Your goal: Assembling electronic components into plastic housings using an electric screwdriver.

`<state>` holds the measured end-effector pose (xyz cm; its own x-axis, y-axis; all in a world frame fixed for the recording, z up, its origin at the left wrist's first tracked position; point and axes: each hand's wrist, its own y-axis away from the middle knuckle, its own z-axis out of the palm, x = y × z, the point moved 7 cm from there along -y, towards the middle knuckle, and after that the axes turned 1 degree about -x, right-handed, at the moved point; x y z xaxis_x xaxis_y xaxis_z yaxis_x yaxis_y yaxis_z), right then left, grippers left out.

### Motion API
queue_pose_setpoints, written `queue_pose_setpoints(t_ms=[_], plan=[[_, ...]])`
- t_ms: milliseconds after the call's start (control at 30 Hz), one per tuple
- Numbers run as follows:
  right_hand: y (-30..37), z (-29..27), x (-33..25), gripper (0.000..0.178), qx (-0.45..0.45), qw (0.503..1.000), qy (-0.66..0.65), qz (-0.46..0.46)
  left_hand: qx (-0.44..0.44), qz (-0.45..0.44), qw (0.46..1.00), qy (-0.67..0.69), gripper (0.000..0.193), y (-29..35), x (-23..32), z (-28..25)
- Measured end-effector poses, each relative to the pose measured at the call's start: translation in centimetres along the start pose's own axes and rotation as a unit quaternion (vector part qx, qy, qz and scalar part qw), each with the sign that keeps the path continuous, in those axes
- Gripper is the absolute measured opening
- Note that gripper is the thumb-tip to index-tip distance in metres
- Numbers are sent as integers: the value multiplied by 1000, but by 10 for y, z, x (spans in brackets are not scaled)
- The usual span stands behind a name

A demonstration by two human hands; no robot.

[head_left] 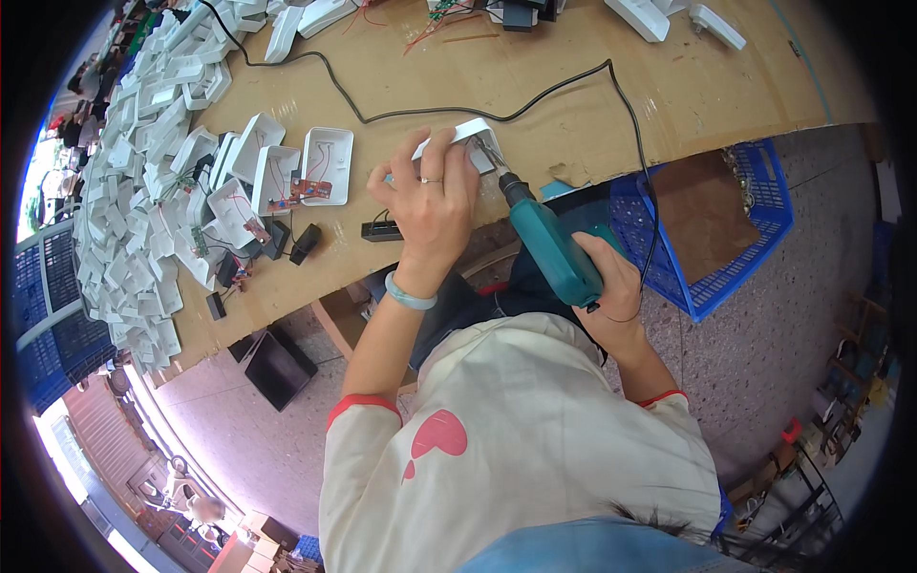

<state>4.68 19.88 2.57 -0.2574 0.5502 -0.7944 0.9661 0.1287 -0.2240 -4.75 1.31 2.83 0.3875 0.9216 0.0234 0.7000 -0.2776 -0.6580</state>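
My left hand (432, 196) is closed on a white plastic housing (475, 132) near the table's front edge, its fingers over the left side. Part of the housing is hidden behind the fingers. My right hand (611, 282) grips a teal electric screwdriver (554, 246) with a black nose. Its metal bit points up and left into the open housing; whether it touches a screw is too small to tell. Left of my left hand lies another white housing (328, 170) with red wires and a small circuit board (313, 189). A black block (381, 231) sits under my left wrist.
A heap of white housings (143, 191) covers the table's left side. A black cord (458, 113) crosses the cardboard-covered table (535, 57) and hangs down past my right hand. At right, below the edge, stands a blue basket (702, 301) holding brown paper. Black boxes (304, 244) lie front left.
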Motion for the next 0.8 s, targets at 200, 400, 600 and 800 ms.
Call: queue_pose_setpoints(t_ms=[200, 400, 600, 800], plan=[[-2, 1, -4, 46, 1, 1000, 22, -21, 2, 0, 1000, 1, 16, -1, 0, 0], [0, 2, -2, 48, -3, 998, 54, -30, 4, 2, 1000, 0, 15, -2, 0, 0], [-1, 1, -6, 48, 6, 997, 59, -43, 3, 3, 1000, 0, 16, -1, 1, 1], [0, 0, -6, 47, 6, 997, 57, -42, -3, 1, 1000, 5, 16, -1, 0, 0]])
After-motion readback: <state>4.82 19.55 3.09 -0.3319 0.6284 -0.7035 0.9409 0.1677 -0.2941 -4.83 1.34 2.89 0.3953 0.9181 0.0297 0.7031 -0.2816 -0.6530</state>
